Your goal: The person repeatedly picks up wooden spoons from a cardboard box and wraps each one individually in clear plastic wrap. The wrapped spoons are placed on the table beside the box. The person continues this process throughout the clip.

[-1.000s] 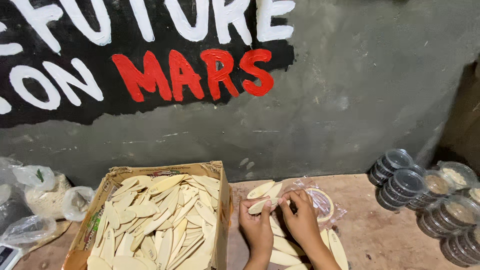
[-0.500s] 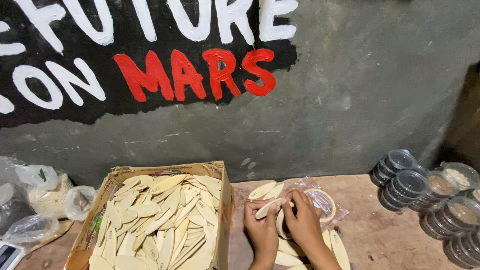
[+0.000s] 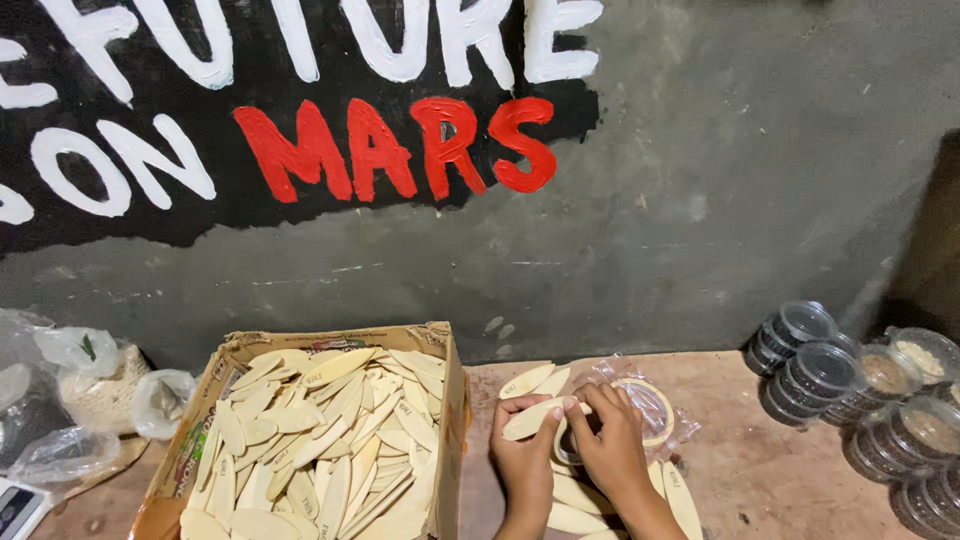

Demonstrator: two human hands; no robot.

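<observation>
My left hand (image 3: 522,462) grips a pale, leaf-shaped wooden piece (image 3: 528,420) at the table's near edge. My right hand (image 3: 607,440) touches the same piece at its right end and rests over a roll of tape (image 3: 648,408) on a clear plastic bag. More wooden pieces (image 3: 530,380) lie loose around and under both hands. Left of the hands stands an open cardboard box (image 3: 452,400) filled with several of the same pieces (image 3: 320,440).
Stacks of lidded clear plastic cups (image 3: 800,360) lie at the right. Plastic bags (image 3: 90,385) with pale contents sit at the left, and a small scale (image 3: 15,505) shows at the bottom left corner. A grey wall (image 3: 720,180) with painted lettering rises right behind the table.
Both hands have drawn closer together around one wooden piece, and the piece now lies flatter between them. The box and cups have not moved.
</observation>
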